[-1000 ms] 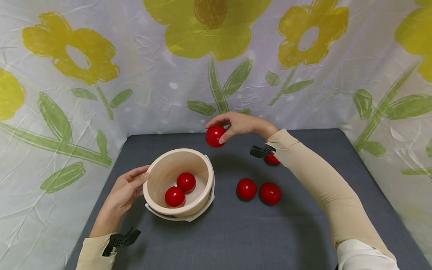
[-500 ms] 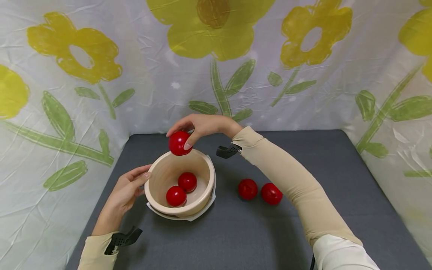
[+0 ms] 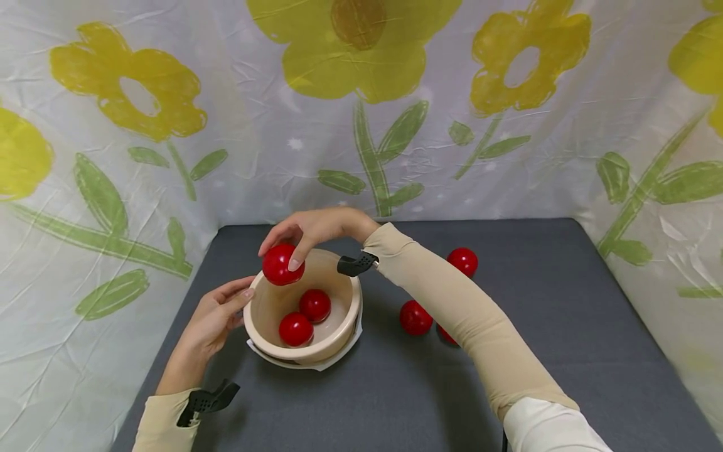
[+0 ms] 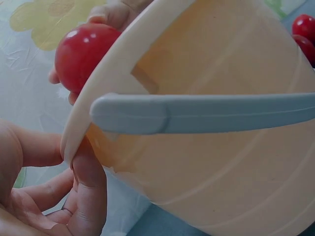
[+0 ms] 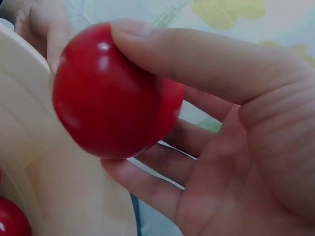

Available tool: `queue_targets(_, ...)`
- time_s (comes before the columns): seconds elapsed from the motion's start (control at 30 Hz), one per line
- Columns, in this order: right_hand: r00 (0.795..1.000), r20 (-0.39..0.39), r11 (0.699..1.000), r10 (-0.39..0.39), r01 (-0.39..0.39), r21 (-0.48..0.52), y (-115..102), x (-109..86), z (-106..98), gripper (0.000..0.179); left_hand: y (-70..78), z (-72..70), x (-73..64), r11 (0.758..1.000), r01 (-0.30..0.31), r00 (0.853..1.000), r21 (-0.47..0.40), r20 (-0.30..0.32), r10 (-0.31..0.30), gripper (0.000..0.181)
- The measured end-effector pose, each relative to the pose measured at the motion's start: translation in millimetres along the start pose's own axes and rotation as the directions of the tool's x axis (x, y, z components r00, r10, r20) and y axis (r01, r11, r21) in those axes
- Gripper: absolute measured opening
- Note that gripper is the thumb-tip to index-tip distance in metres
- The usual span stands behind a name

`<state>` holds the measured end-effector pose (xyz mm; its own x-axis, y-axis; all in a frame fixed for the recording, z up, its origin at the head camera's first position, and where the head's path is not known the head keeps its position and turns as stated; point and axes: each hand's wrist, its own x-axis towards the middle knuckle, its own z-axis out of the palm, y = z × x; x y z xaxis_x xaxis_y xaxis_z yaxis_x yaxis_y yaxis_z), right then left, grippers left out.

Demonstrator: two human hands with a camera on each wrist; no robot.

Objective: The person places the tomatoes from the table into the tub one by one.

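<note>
A cream bucket [image 3: 268, 307] stands on the left half of the table. My left hand [image 3: 204, 323] pinches its rim on the left side, thumb and fingers to either side of the edge. The bucket's grey-blue handle [image 4: 221, 114] hangs down across its outside. At the bottom inside lie two red balls, one [image 3: 314, 305] behind the other [image 3: 295, 329]. My right hand [image 3: 319, 229] holds a third glossy red ball [image 3: 278, 269] over the back left part of the opening. In the right wrist view, thumb and fingers grip this ball [image 5: 108, 98] from opposite sides.
To the right of the bucket, three more red balls rest on the dark grey table [image 3: 367, 402]: one at the back [image 3: 462, 261], one nearer [image 3: 415, 317], and another [image 3: 447, 336] partly hidden by my right sleeve. A flowered curtain [image 3: 271, 157] stands behind the table.
My right hand has carried its red ball leftward from behind the bucket's right side, then lower over the opening. My left hand keeps its grip on the rim.
</note>
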<state>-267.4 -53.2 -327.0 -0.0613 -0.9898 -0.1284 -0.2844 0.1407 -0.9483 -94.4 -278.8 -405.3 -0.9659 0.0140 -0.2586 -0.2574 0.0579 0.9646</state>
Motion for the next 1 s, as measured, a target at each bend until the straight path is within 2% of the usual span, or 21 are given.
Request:
queue_targets(0.4, 0.989, 0.143, 0.998, 0.047, -0.05, 0.023, 12.1, 12.8, 10.0, 0.059, 0.6, -1.1, -0.1, 0.999, 0.006, 1.0, 0.038, -0.003, -0.005, 0.056)
queue_targets(0.73, 0.96, 0.263, 0.995, 0.094, -0.1, 0.008, 20.4, 18.9, 21.2, 0.057, -0.5, -0.1, 1.8, 1.0, -0.002, 1.0, 0.009, -0.011, 0.002, 0.053)
queue_targets(0.87, 0.951, 0.288, 0.992, 0.111, -0.125, 0.032, 23.7, 21.2, 25.8, 0.058, -0.5, -0.1, 2.0, 1.0, -0.006, 1.0, 0.016, -0.012, 0.006, 0.053)
queue_targets(1.0, 0.949, 0.279, 0.982, 0.144, -0.171, 0.075, 27.1, 22.3, 30.2, 0.057, -0.5, 0.9, 2.3, 1.0, -0.006, 1.0, 0.008, -0.017, 0.006, 0.052)
